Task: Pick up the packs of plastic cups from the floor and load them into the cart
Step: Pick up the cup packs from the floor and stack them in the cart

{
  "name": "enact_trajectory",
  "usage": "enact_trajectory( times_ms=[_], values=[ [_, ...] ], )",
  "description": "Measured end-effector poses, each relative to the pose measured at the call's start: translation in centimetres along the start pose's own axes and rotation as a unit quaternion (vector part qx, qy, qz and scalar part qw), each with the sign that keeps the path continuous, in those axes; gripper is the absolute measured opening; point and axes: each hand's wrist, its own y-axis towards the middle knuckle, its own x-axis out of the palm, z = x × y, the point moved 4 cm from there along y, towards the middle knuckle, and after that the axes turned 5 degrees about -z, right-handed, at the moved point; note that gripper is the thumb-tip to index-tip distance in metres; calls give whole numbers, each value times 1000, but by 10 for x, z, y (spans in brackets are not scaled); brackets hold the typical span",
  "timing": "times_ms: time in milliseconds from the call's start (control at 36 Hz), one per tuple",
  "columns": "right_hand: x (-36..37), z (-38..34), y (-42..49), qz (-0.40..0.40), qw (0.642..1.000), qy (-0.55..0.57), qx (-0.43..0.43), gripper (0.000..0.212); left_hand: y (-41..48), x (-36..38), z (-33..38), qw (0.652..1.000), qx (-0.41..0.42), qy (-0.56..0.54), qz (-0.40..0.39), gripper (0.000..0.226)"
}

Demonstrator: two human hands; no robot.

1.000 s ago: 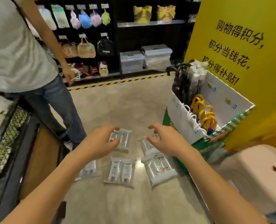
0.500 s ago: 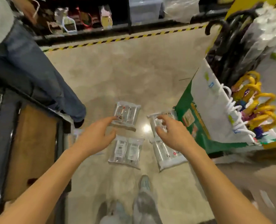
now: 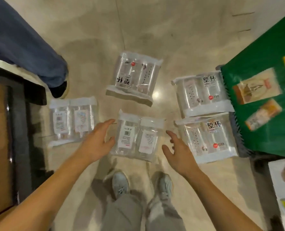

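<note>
A shop, it seems; sealed, barcoded packs (image 3: pixel 135 137) lie on polished floor (image 3: pixel 171 30); a green display box (image 3: pixel 263 77) printed with product pictures stands right; a cart (image 3: pixel 20 122) left.

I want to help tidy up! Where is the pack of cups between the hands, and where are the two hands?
Pack of cups (image 3: pixel 126 139), head view, its left white label.
Left hand (image 3: pixel 96 141), head view, back of hand.
Right hand (image 3: pixel 179 151), head view, back of hand.
</note>
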Motion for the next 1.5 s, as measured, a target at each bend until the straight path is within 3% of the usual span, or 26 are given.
enact_trajectory(
  times_ms=[306,500,694,944,1306,1500],
  values=[
    [147,132,164,-36,999,23,-2,82,147,136,-138,997,-17,4,-72,77],
    [166,152,184,2,995,82,-53,82,166,164,-158,998,-1,-68,-16,72],
    [131,125,155,33,993,72,-92,74,142,141,-140,993,25,-115,-4,67],
    [1,38,62,83,987,90,-105,70,68,39,-24,982,60,-176,28,60],
    [-319,-184,-209,207,956,120,-171,62,-158,-234,297,966,190,-137,112,57],
    [-440,-258,-362,245,939,132,-205,58,-302,-326,439,947,255,-119,154,55]
  ],
)
